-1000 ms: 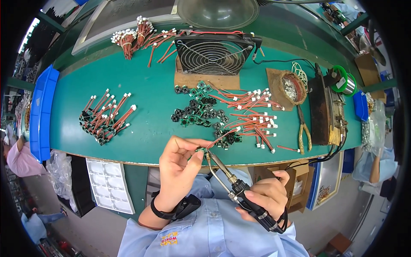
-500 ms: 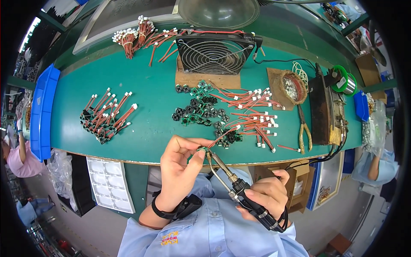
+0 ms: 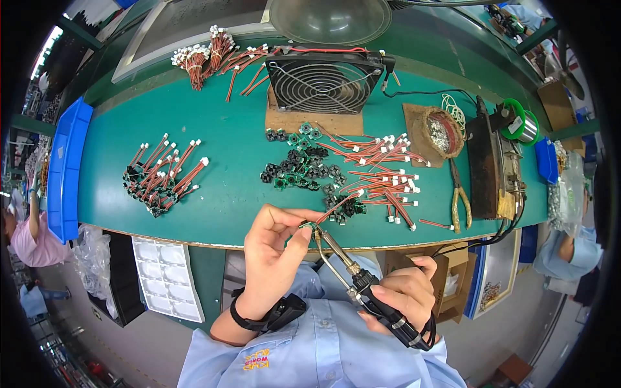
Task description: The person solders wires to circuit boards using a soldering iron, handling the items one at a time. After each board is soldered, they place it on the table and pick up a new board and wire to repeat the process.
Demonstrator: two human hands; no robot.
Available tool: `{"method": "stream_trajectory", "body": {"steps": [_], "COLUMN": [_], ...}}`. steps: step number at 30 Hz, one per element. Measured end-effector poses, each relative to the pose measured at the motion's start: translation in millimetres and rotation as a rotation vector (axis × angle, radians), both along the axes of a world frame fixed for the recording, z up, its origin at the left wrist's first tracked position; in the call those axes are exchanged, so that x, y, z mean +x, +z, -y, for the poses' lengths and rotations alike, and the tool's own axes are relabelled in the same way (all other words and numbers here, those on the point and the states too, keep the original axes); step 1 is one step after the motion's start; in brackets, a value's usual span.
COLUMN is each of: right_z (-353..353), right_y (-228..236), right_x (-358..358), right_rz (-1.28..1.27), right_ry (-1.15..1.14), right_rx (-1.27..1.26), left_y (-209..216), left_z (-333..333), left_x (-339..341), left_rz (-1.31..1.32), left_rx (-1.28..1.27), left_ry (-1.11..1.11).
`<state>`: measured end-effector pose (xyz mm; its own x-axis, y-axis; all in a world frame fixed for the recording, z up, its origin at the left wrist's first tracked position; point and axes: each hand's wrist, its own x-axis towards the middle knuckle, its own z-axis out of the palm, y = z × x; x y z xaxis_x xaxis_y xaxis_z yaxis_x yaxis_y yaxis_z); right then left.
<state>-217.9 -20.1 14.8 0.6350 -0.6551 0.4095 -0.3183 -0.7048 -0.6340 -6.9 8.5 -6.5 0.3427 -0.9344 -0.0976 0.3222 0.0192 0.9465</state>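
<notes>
Pale blue, the wearer's shirt [image 3: 323, 336] is filling the nearest part of my view. From my distant seat I am watching the right hand [image 3: 407, 294] gripping a soldering iron [image 3: 363, 282] by its black handle, apparently to keep skin off the metal barrel; thumb and fingers are wrapping the grip, 1 fingertip is standing clear, and the barrel is pointing up and leftward. Just beyond, the left hand [image 3: 275, 249] is holding a small green board [image 3: 308, 226] at the iron's end, by the near edge of the green table [image 3: 226, 129], probably to give the tip a steady target. Its thumb and forefinger are pinching the board while the wrist is sitting lower than the fingertips; I am not making out whether the tip is touching. A red-and-dark lead [image 3: 333, 209] is slanting away from the board. Farther on, green-and-black boards [image 3: 301, 165] and loose leads [image 3: 388, 187] are lying in 2 neighbouring groups, presumably for easy reach, and wired boards [image 3: 155, 191] are lying apart at left, likely to avoid mixing. Behind them, a fan [image 3: 323, 84] is standing on a wooden base [image 3: 349, 124], perhaps for fumes.
</notes>
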Motion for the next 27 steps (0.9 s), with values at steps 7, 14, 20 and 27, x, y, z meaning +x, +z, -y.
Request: {"method": "stream_trajectory", "body": {"steps": [7,14,20,27], "right_z": [0.6,1.1,0.7,-0.7], "right_y": [-1.7,-0.9,-1.9,-2.8], "right_x": [0.0,0.1,-0.3,-0.6], "right_rz": [0.010,0.010,0.013,-0.004], "right_ry": [-0.004,-0.002,0.001,0.001], "right_rx": [-0.014,-0.016,-0.006,-0.033], "left_y": [1.0,1.5,0.6,1.1], "left_z": [0.2,-0.6,-1.1,-1.3], "left_x": [-0.3,0.1,0.1,0.0], "left_rz": [0.000,-0.002,-0.003,0.008], "left_rx": [-0.013,-0.017,-0.020,-0.023], "left_ry": [-0.003,-0.011,-0.010,-0.004]}}
